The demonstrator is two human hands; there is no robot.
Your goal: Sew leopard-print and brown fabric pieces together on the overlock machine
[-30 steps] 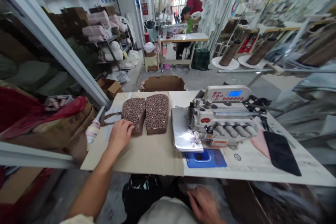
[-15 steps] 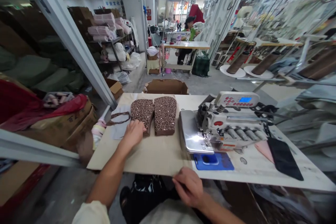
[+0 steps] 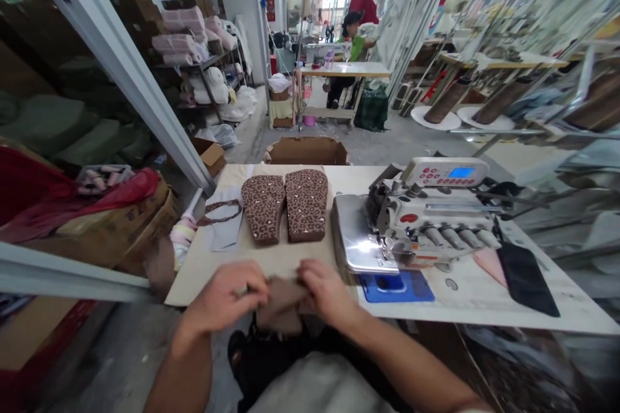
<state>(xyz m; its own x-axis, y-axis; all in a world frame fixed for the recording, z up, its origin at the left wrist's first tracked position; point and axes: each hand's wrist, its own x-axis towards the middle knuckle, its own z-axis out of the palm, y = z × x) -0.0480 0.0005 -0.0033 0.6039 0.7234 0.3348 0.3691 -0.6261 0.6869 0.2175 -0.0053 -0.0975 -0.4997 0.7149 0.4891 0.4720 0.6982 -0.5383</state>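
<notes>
Between my hands, at the front edge of the table, hangs a brown fabric piece (image 3: pixel 283 306), blurred by motion. My left hand (image 3: pixel 227 293) pinches its left side, and my right hand (image 3: pixel 327 290) has its fingers closed on the right side. Beyond them lie two stacks of leopard-print fabric pieces side by side, a left stack (image 3: pixel 263 206) and a right stack (image 3: pixel 307 203). A narrow leopard-print strip (image 3: pixel 220 210) curls over a pale sheet (image 3: pixel 225 235) left of the stacks.
An overlock sewing machine (image 3: pixel 431 213) stands right of the stacks, with a blue tray-like object (image 3: pixel 397 287) before it. A black piece (image 3: pixel 527 281) lies at the right. A cardboard box (image 3: pixel 307 151) sits behind the table (image 3: pixel 194 281). Farther back, a person (image 3: pixel 356 45) sits at another machine.
My left hand has left the left stack and come back to the table's front edge. My right hand has risen to meet it. A brown fabric piece is now held between them.
</notes>
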